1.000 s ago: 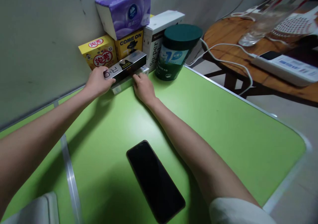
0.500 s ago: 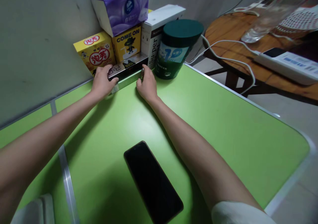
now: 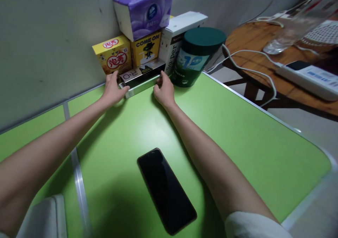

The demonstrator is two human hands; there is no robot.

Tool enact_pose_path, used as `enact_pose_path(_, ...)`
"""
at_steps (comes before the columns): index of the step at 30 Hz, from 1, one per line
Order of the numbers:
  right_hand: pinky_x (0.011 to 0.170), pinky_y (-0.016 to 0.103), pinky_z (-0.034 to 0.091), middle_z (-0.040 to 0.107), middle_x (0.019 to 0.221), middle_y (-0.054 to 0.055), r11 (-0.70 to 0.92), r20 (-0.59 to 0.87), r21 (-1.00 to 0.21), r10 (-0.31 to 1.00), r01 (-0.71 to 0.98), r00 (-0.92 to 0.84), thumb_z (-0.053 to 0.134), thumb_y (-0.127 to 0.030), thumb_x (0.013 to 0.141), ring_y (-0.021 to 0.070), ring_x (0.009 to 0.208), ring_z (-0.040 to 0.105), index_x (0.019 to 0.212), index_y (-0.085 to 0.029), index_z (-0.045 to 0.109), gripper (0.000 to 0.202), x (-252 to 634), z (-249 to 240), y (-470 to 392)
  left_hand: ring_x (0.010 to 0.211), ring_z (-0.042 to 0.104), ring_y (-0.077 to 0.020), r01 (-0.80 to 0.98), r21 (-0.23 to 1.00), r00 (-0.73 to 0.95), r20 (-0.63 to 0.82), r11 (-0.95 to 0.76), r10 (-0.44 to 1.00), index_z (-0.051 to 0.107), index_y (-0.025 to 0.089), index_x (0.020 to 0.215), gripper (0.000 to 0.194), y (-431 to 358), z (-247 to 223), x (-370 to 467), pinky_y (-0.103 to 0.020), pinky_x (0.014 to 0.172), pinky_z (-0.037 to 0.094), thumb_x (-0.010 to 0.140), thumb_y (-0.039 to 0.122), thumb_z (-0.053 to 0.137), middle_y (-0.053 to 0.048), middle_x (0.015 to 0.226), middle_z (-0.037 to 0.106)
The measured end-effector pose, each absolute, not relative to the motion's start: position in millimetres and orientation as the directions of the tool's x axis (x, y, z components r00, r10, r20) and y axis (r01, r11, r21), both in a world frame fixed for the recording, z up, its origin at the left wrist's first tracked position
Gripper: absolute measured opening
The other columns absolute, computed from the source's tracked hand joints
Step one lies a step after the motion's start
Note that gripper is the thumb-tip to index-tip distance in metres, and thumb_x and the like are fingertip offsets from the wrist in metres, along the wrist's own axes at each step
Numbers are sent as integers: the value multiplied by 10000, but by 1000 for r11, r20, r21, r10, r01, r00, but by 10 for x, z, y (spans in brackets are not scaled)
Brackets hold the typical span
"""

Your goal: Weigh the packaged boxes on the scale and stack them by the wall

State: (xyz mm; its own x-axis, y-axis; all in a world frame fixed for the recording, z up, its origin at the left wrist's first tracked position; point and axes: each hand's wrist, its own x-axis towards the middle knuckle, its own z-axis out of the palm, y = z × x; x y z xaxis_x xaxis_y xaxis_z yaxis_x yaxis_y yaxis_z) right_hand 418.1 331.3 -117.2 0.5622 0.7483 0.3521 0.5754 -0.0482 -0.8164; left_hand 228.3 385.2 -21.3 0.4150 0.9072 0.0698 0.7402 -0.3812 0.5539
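Observation:
A long glossy dark box [image 3: 144, 71] with a shiny top lies on a pale silvery strip-like box [image 3: 144, 86] near the wall. My left hand [image 3: 112, 90] is curled around the left end of the pair, thumb in front and fingers behind. At the right end, my right hand [image 3: 165, 90] pinches the silvery box, its fingertips partly hidden. Behind them stand a yellow snack box [image 3: 114, 58] and a yellow "COME ON" box [image 3: 146, 49]. A purple tissue pack [image 3: 150, 14] rests on top. Next to my right hand are a white carton [image 3: 182, 23] and a green-lidded tub [image 3: 196, 56].
A black smartphone [image 3: 166, 190] lies on the green table [image 3: 245, 136] between my forearms. At lower left is a pale, partly cut-off object [image 3: 49, 217]. On the wooden side table [image 3: 243, 37] are a clear bottle [image 3: 280, 41], a white device [image 3: 311, 77] and white cables.
The view has shifted, so the scene sits farther right and slightly lower. My left hand has moved slightly left relative to the boxes, baring more of their left end. The right hand stays at its end.

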Motion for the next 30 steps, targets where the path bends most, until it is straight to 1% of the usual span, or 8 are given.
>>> enact_pose_path(2,994,488,473,667,1115,143,-34,334,-853,731,521,595,449,-139,723,274,1034,622,1311,-151,476,589,4185,-1131,3288,1411,370,-307,741,560,417,48,-371,908,356,119,1467,759,3758,-170,2083,-417,1196,279,781,255,651,-190,1513,328)
enact_pose_path(7,890,454,513,699,897,93,10,307,-872,789,489,532,429,-163,720,251,887,653,966,-177,623,314,3822,-857,2949,1318,471,-302,694,559,581,-63,-454,812,551,180,1303,505,3426,-29,1193,-491,1083,433,825,342,551,-136,1422,455)
enact_pose_path(11,747,404,547,727,792,52,146,231,-862,966,485,119,511,-266,767,238,755,681,844,-217,667,181,3019,-547,2512,1275,525,-280,683,540,636,-107,-493,764,593,210,1265,420,2991,96,350,-492,1101,425,878,350,511,-119,1374,537)
enact_pose_path(15,662,412,547,759,860,61,227,45,-829,938,512,-344,544,-367,825,262,750,692,924,-261,712,221,2090,-261,2354,1321,496,-274,723,512,589,-107,-464,801,583,171,1291,408,2652,113,-474,-485,1165,359,896,234,499,-133,1394,542)
enact_pose_path(18,668,454,561,769,903,76,237,-52,-826,871,511,-488,565,-393,823,291,796,706,943,-278,723,229,1381,-130,2498,1333,486,-266,772,548,400,-28,-321,916,557,142,1313,440,2593,-14,-1218,-461,1174,356,877,173,504,-146,1395,539)
enact_pose_path(21,841,501,571,772,954,87,150,-136,-877,833,457,-536,645,-408,775,291,914,718,968,-264,716,251,672,-78,2747,1322,500,-246,763,643,28,68,-65,997,568,154,1271,457,2645,-193,-2041,-421,1171,362,821,96,520,-129,1369,554)
enact_pose_path(25,1005,495,509,761,1027,102,-32,-205,-948,823,317,-530,740,-378,664,268,1019,707,997,-218,685,374,-241,-137,3129,1360,449,-254,644,747,-328,75,165,942,499,114,1318,538,2843,-400,-3004,-419,1170,341,786,29,491,-153,1402,508)
enact_pose_path(30,947,419,529,729,1100,82,-123,-225,-964,851,238,-474,715,-228,603,242,1047,691,971,-217,665,371,-1263,-309,3597,1425,331,-221,467,848,-603,99,250,792,401,73,1385,610,3248,-447,-3685,-326,1211,211,786,-3,485,-123,1499,400)
